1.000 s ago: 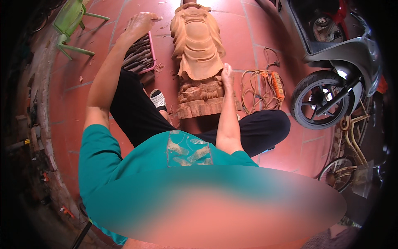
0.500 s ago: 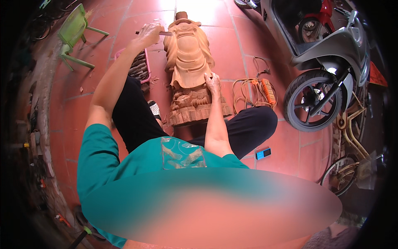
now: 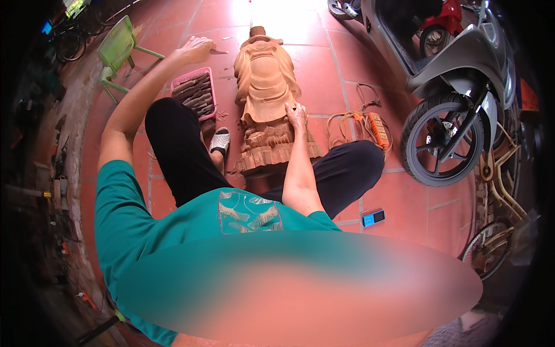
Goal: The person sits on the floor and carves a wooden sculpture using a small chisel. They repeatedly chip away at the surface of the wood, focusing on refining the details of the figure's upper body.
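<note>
A carved wooden statue [image 3: 267, 87] with a robed, big-bellied figure stands on its rough carved base [image 3: 272, 147] between my legs. My left hand [image 3: 195, 50] is up to the left of the statue's head, clear of the wood. Its fingers are closed round a slim tool [image 3: 219, 52], seemingly a carving chisel, whose end points right; most of it is hidden in the hand. Lower down, my right hand [image 3: 296, 115] grips the right edge of the statue, just above the base, with fingers bent against the wood.
A pink basket [image 3: 215, 98] full of dark-handled tools [image 3: 194, 95] sits left of the statue. Rightward lie an orange power strip [image 3: 378, 130] with its cord and a blue phone [image 3: 373, 218]. A grey motorbike [image 3: 462, 87] stands at right, a green chair [image 3: 117, 49] at far left.
My left hand has drawn the tool leftward, away from the statue's upper left side. My right hand stays at the statue's edge. The view has shifted slightly, showing more of the basket.
</note>
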`<state>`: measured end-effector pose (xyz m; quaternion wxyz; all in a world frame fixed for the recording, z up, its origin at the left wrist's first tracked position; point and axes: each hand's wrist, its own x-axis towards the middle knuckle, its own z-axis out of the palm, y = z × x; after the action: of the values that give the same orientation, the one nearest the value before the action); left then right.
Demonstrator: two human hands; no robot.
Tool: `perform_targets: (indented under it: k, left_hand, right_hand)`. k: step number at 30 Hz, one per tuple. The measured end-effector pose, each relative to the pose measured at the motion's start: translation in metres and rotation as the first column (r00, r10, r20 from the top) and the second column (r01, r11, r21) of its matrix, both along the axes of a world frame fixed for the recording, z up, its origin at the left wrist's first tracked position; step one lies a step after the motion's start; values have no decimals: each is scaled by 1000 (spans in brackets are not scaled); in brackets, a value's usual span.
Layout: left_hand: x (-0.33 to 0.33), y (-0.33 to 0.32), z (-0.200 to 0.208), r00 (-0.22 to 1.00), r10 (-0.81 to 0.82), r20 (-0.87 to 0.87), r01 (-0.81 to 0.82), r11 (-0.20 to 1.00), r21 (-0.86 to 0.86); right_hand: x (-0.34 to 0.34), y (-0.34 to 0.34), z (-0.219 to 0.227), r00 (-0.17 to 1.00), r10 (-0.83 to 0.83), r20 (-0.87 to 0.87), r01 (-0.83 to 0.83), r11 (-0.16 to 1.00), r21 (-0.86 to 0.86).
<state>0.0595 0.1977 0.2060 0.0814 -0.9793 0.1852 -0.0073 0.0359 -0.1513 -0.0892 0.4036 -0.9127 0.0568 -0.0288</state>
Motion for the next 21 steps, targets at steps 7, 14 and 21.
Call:
perform_targets:
  k: [7,14,21]
  left_hand:
    - [29,7,-26,995,13,-99,-7,998,67]
    - [44,6,-54,952,-30,-305,70,990,122]
    - [64,-1,-74,943,-99,-318,107,994,7]
  right_hand:
    - [0,-1,2,1000,12,25,-11,999,-31]
    - [-10,2,15,1000,19,11,-19,999,-51]
    - [-9,-2,15,999,28,17,-28,999,-42]
